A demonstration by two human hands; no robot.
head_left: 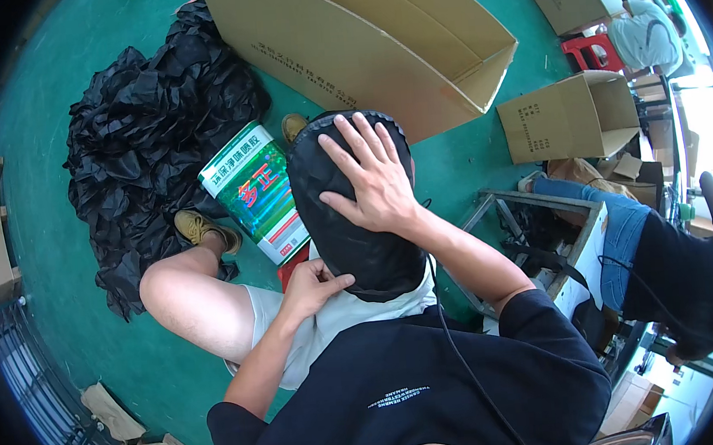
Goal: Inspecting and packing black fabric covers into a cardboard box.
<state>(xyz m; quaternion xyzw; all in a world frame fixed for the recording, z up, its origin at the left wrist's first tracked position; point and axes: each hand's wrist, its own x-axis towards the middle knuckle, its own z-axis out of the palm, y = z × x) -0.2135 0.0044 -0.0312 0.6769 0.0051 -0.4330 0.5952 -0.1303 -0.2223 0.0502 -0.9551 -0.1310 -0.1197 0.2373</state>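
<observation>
Across my lap lies a black cloth-covered oval pad with a gathered rim; I cannot tell what is inside it. My right hand rests flat on its upper part, fingers spread. At the near left edge, my left hand pinches the pad's rim between thumb and curled fingers, which are partly hidden under it. Just left of the pad stands a rectangular tin with a green, white and red label, with something red partly showing beneath it.
A heap of black fabric covers the floor at the far left. A long open carton stands ahead, a smaller carton to the right. Close on my right is a metal-framed stand, with a person in jeans beside it. Another person sits farther back.
</observation>
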